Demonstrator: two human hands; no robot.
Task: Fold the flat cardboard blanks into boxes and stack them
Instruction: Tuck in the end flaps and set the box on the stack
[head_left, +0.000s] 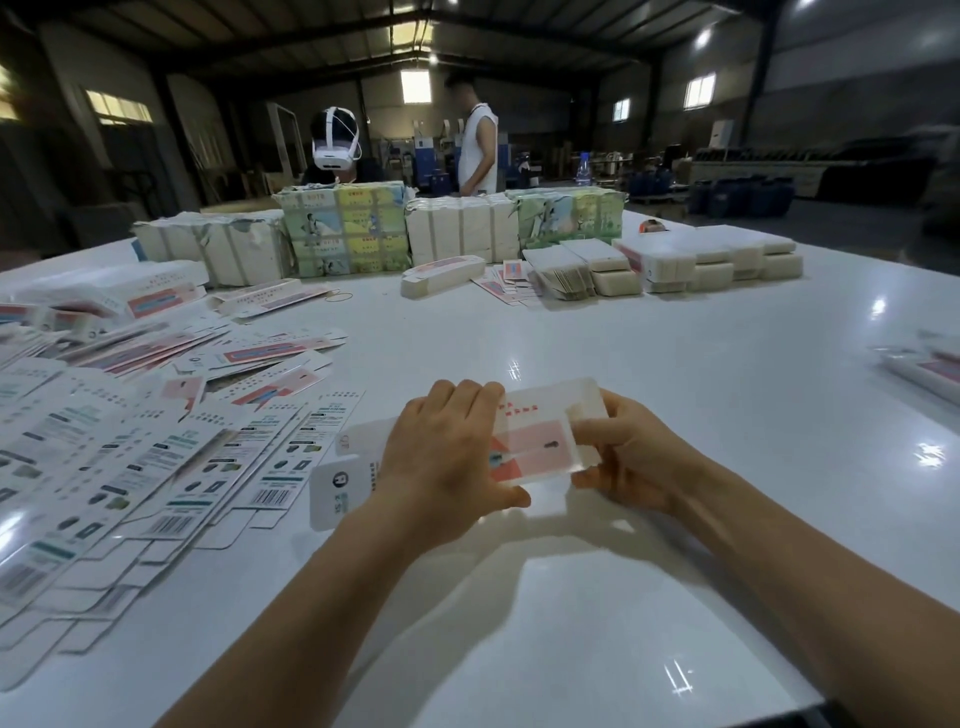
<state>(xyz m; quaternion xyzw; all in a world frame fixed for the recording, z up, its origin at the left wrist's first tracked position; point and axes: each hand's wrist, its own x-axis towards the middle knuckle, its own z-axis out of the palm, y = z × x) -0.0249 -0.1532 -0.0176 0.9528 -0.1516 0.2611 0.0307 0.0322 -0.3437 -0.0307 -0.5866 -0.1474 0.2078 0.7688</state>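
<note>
Box: half-formed pink-and-white printed cardboard blank (524, 441), centre frame, above the glossy white table (675, 364).
Left hand (447, 452): clamps its body.
Right hand (623, 457): pinches the end flap.
Tip: I'd square the sides, then tuck.

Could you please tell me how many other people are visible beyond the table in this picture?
2. A person wearing a white headset sits behind the colourful wrapped bundle at the far edge; a person in a white sleeveless top stands farther back, right of them. Others may be hidden.
</note>
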